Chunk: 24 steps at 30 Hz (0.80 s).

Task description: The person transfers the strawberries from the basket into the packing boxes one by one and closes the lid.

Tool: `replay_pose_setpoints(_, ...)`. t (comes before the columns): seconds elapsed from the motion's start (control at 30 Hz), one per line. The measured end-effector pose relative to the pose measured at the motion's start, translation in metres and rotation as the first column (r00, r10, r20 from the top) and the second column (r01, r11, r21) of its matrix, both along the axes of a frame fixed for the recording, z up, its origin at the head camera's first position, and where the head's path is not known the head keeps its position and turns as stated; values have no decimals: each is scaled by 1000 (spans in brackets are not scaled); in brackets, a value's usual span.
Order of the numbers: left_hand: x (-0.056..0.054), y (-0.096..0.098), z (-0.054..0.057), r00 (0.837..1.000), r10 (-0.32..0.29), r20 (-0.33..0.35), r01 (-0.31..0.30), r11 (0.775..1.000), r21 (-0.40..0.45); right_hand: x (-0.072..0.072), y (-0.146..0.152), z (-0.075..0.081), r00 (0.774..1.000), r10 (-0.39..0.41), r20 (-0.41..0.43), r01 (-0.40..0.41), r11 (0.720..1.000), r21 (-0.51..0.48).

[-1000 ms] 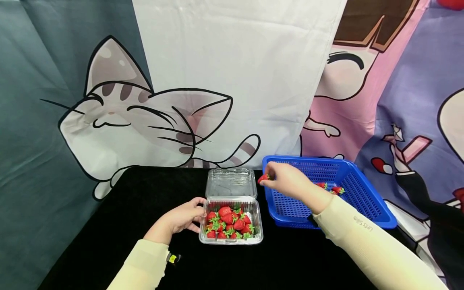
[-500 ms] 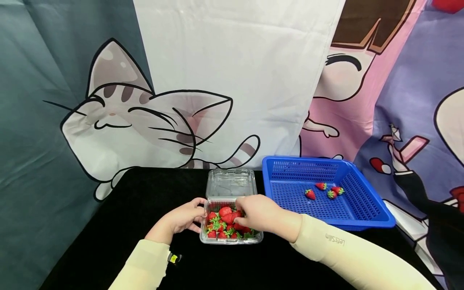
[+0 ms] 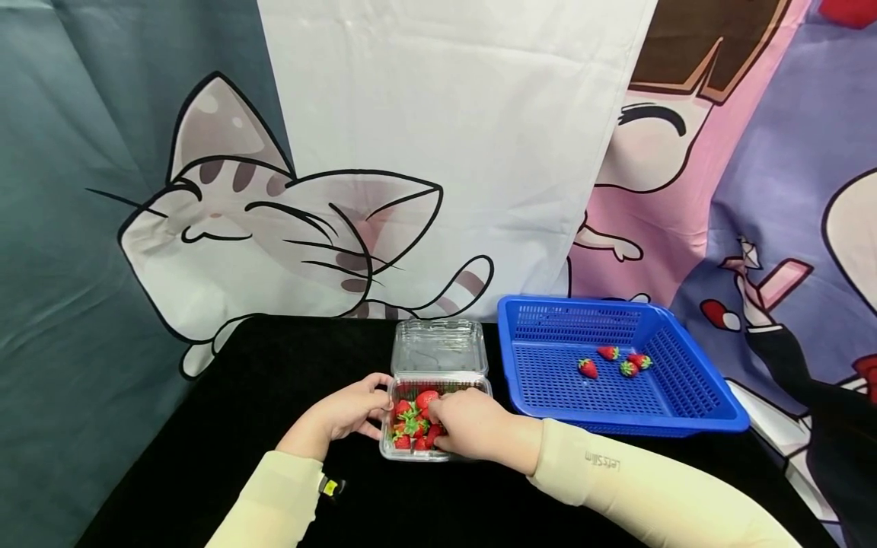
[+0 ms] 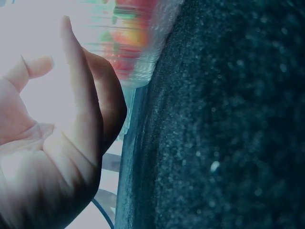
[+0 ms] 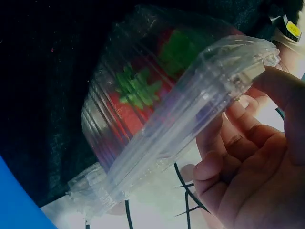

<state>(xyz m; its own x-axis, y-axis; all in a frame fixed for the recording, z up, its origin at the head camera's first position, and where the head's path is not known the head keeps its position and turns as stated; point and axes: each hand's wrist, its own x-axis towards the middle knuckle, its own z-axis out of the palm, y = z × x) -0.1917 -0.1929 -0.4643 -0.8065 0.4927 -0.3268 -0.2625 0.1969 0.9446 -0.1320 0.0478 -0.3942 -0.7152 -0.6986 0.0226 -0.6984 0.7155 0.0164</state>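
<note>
A hinged clear plastic box [image 3: 385, 449] stands lid-back on the black table, its lower half filled with strawberries [image 3: 404, 426]. At its left wall, my left hand [image 3: 346, 411] holds the rim between thumb and fingers; the left wrist view shows this hand [image 4: 62, 119] beside the clear wall, with one finger straight. My right hand [image 3: 476, 426] reaches down into the box from the right, pinching a strawberry [image 3: 434, 432] among the others; its fingertips are partly hidden. In the right wrist view this hand [image 5: 257, 148] bends over the box's rim [image 5: 190, 90].
Right of the box, a blue perforated basket [image 3: 548, 396] has several strawberries on its floor, including one on the left [image 3: 587, 368]. The clear lid [image 3: 438, 348] lies folded back behind the box. A printed cloth backdrop [image 3: 479, 152] hangs behind the table.
My right hand has carried a strawberry from above the basket's left side down into the box, then shifted slightly further left. My left hand has stayed at the box's left rim.
</note>
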Motion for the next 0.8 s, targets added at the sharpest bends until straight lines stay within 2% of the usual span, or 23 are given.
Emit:
replay_pose_setpoints(0.5, 3, 0, 5, 1000, -2, 6, 2, 1000, 2, 0, 2, -1, 998, -33, 48, 34, 999, -20)
replay_pose_setpoints(0.67, 4, 0, 4, 1000, -1, 8, 1, 1000, 6, -3, 4, 3, 993, -68, 97, 72, 997, -36)
replay_pose_setpoints(0.8, 3, 0, 3, 1000, -5, 3, 4, 1000, 9, -9, 10, 13, 987, -105, 118, 115, 990, -82)
